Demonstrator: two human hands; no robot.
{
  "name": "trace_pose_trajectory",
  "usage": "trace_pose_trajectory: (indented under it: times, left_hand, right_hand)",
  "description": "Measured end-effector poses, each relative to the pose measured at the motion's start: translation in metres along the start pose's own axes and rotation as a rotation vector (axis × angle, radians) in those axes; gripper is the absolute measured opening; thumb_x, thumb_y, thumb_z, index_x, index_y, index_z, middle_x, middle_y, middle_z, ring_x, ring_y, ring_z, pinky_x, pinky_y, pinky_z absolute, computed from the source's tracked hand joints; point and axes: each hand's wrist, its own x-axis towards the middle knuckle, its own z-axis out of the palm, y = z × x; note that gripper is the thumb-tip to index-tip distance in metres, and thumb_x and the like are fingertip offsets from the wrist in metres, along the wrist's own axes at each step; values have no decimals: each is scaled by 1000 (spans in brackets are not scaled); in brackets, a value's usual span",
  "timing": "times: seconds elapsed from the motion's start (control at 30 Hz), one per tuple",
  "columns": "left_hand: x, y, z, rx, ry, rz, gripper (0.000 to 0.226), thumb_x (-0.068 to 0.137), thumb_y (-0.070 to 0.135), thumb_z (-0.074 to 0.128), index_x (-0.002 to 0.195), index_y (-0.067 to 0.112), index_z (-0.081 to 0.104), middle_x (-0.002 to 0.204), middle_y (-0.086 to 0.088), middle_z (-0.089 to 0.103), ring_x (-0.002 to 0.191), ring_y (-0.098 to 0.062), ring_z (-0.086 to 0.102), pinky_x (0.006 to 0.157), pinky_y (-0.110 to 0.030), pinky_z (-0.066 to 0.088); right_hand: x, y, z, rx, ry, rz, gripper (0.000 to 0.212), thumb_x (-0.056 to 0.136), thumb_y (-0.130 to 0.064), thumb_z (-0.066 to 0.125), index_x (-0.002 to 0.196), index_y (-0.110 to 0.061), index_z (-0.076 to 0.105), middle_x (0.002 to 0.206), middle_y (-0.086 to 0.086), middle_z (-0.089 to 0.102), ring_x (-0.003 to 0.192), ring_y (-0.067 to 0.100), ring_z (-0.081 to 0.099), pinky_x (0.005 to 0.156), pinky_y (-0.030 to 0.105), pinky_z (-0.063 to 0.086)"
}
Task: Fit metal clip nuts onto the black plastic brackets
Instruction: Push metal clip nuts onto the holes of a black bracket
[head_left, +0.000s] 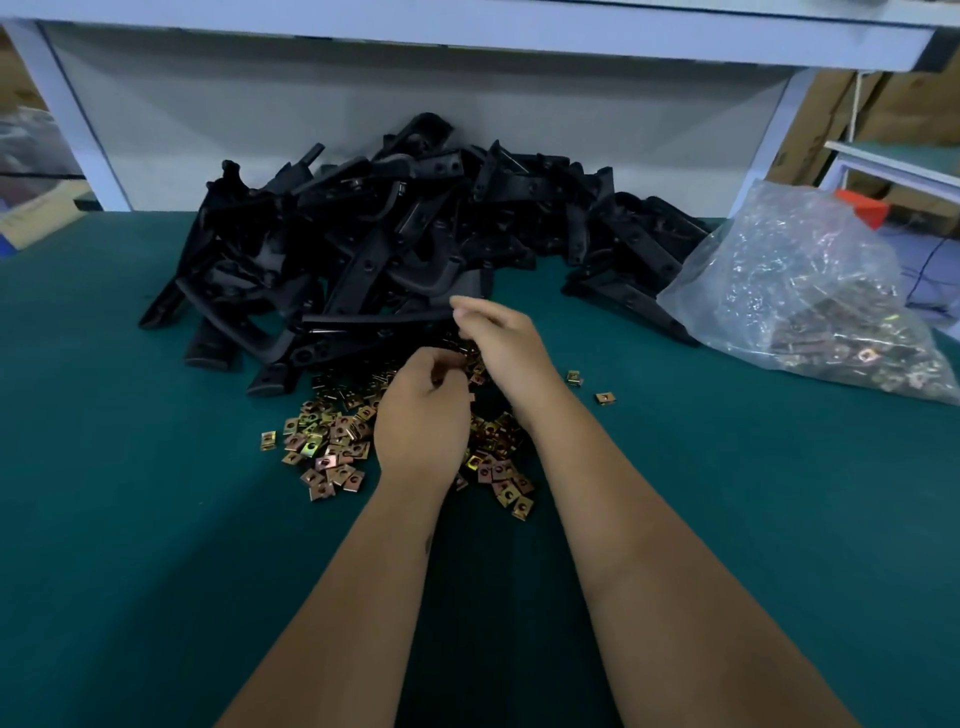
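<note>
While hands (457, 384) hover, brassy square clip nuts (327, 441); matte angular brackets (395, 234), perhaps ribbed.

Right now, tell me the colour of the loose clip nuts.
Brassy gold, some pinkish, on the clip nuts; head view.

Dim, bluish cast overall; light seems to come from above/behind the shelf (467, 36). Soft shadows under the forearms on the green mat (130, 519). Specular glints on the plastic bag (810, 291). Wide-angle bending at edges, esp. table legs. Slight softness/motion blur at fingertips; black brackets (395, 244) lose detail.
</note>
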Motion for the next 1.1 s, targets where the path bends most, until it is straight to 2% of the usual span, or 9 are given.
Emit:
trace_pose_trajectory:
  times: [0.1,0.23,0.37,0.5,0.6,0.73,0.87,0.97,1.1]
  left_hand:
    - [1,0,0,26,-1,11,24,95,23,45,102,36,64,92,14,65,73,-2,58,65,-28,45]
    - [5,0,1,118,-52,49,25,97,27,47,114,35,63,111,13,63,98,-11,59,83,-33,49]
    - [7,-1,2,98,-82,81,30,97,28,51,124,28,62,118,11,64,107,-13,57,90,-30,44]
    - [6,1,2,-78,-88,126,21,97,22,53,113,31,62,103,17,64,95,1,59,80,-20,46]
    - [3,4,-1,-305,-80,155,31,98,16,55,127,28,58,106,13,66,94,9,60,80,-8,46]
    - [-2,9,0,-586,-160,38,34,99,14,56,132,21,57,114,1,71,108,-13,67,100,-35,52]
    - [-3,12,-2,-702,-109,-23,28,99,11,55,125,16,65,120,-2,70,114,-17,65,105,-40,48]
    - [3,11,-8,-755,-31,-60,21,101,12,52,117,16,66,114,-4,72,104,-21,69,90,-37,57]
    - [15,9,-22,-912,77,-134,11,103,14,49,105,19,59,102,-3,71,72,-17,70,68,-32,59]
  right_hand:
    - [-1,-2,2,236,256,-70,18,92,-17,66,107,-11,73,95,-2,73,86,3,67,72,13,51]
    - [-5,-2,-9,475,630,-82,11,85,-3,72,87,-10,64,68,3,65,54,2,60,56,13,48]
    - [-17,6,-26,611,585,-36,33,86,4,67,102,-18,48,69,1,57,52,4,57,58,15,50]
    - [-31,5,-29,561,463,-3,22,86,6,59,96,-14,55,64,-1,59,55,12,62,51,20,47]
    - [-43,6,-21,408,375,-20,16,81,3,60,85,-13,59,74,2,64,70,19,62,62,30,51]
    - [-55,4,-2,265,236,-95,18,80,-2,66,92,-15,70,78,-4,72,75,8,66,67,22,52]
    - [-59,4,5,135,183,-184,9,84,-11,70,93,-13,72,87,5,74,79,7,65,72,25,51]
    - [-60,0,4,82,126,-250,4,87,-20,68,85,-18,71,75,-11,69,73,0,61,67,13,46]
    - [-57,-1,-10,197,285,-172,18,91,-27,58,78,-20,67,73,-6,64,71,8,60,67,22,46]
